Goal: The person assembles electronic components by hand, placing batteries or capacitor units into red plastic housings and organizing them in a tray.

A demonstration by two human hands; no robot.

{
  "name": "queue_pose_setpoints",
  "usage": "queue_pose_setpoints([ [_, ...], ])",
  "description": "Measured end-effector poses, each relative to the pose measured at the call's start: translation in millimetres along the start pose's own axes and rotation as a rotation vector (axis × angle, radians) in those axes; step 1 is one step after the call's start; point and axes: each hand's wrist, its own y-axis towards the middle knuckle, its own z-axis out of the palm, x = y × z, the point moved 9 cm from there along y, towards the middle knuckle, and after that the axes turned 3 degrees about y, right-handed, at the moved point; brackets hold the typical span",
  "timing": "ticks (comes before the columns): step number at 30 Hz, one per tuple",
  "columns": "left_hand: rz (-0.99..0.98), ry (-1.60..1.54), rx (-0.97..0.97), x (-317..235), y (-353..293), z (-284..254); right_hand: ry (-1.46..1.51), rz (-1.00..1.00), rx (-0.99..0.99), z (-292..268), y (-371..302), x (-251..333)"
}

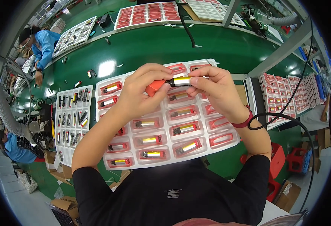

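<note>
Above the white compartment tray [156, 130], my left hand [141, 84] is closed around a red plastic casing [155, 88]. My right hand [218, 88] pinches the right end of a silver-and-yellow battery cell [182, 81] between thumb and fingers. The cell's dark left end meets my left fingertips beside the casing; whether the two parts are joined I cannot tell. Several red-ended units with similar cells, such as this unit [152, 154], lie in the tray's pockets. My hands and forearms hide part of the tray's far side.
To the left lies a narrower tray [74, 113] of dark and yellow parts. More red-filled trays stand at right [280, 100] and across the green bench [148, 15]. A black cable [282, 115] hangs at right. A co-worker in blue [45, 45] reaches over the far left.
</note>
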Motion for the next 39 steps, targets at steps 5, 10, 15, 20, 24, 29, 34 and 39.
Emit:
queue_pose_setpoints([
  [5,-0.184,-0.249,0.035,24,-16,10,-0.062,-0.038,0.034,10,-4,-1],
  [10,-0.846,-1.340,0.122,45,-45,61,-0.147,-0.103,-0.072,-6,-16,9],
  [15,-0.917,-1.151,-0.074,49,-49,29,-0.149,-0.107,-0.079,8,0,7],
  [20,-0.771,-1.279,0.026,40,-48,32,-0.205,-0.153,-0.037,30,9,10],
  [24,-0.718,-1.346,0.047,37,-54,38,-0.201,-0.171,-0.005,37,9,0],
  [29,-0.705,-1.384,0.035,38,-51,39,-0.244,-0.146,-0.037,31,10,-6],
  [34,-0.664,-1.399,0.031,41,-47,43,-0.301,-0.190,-0.061,30,12,-5],
  [39,-0.717,-1.076,0.027,46,-47,46,-0.628,-0.452,-0.068,34,7,6],
])
